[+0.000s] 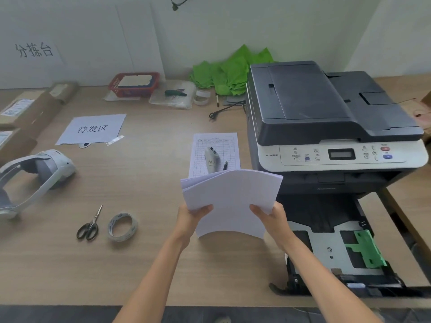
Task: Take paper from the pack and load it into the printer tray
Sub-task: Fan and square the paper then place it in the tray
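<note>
One paper stack [231, 201] bowed upward, pinched between thumb and fingers [205, 209] of two hands, left hand [191, 217] at 8 o'clock, right hand [270, 217] at 4, one open printer tray [326, 243] at 4 o'clock

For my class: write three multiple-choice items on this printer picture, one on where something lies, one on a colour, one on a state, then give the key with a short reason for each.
1. Where do the scissors lie?
A. Left of the tape roll
B. On the printer
C. In the red basket

2. What colour is the paper guide in the tray?
A. Red
B. Green
C. Yellow

3. What state is the tray in?
A. Shut
B. Pulled out, full of paper
C. Pulled out, without paper

Key: 1 A, they lie on the table beside the roll. 2 B, the plastic piece is bright green. 3 C, its bare floor shows, and the paper stack is held by the left hand and right hand.
</note>
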`<state>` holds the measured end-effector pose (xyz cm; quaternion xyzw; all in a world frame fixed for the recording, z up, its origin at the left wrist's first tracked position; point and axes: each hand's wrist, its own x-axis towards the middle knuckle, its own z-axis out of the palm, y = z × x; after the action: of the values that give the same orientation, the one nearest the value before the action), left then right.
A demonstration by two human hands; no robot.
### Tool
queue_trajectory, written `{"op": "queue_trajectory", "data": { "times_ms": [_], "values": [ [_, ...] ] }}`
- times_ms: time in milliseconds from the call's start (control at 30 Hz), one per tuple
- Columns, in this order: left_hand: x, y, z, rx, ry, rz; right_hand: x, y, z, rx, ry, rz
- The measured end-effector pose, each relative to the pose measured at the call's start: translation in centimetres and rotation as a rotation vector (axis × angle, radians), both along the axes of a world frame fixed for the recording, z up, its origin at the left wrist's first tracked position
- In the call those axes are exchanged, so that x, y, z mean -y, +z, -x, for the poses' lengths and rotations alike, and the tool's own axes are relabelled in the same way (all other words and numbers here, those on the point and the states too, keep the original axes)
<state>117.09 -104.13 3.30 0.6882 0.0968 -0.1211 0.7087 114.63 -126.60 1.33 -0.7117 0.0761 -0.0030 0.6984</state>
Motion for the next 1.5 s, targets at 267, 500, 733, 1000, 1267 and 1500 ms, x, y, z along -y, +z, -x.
{"op": "queue_trajectory", "data": {
  "times_ms": [267,500,733,1000,1267,1500],
  "values": [
    [-0.5,-2.9,0.2,-0.143,0.011,-0.091,1.5,-1.6,-0.1,-0.156,0.030,0.106],
    [0.6,0.1,-0.4,-0.043,-0.031,-0.104,3.4,1.5,-0.3,-0.080,0.017,0.175],
    [4.8,4.6,2.5,0.088,-0.058,-0.137,8.6,6.0,2.8,0.007,0.042,0.253],
    [13.4,5.8,10.2,0.131,-0.136,-0.064,19.8,7.4,11.0,0.019,0.061,0.243],
    [20.0,4.9,16.4,0.046,-0.095,-0.099,26.2,7.5,17.0,-0.139,0.107,0.148],
    [21.8,4.1,17.5,-0.069,-0.093,-0.153,27.4,6.8,19.3,-0.251,0.062,0.048]
  ]
}}
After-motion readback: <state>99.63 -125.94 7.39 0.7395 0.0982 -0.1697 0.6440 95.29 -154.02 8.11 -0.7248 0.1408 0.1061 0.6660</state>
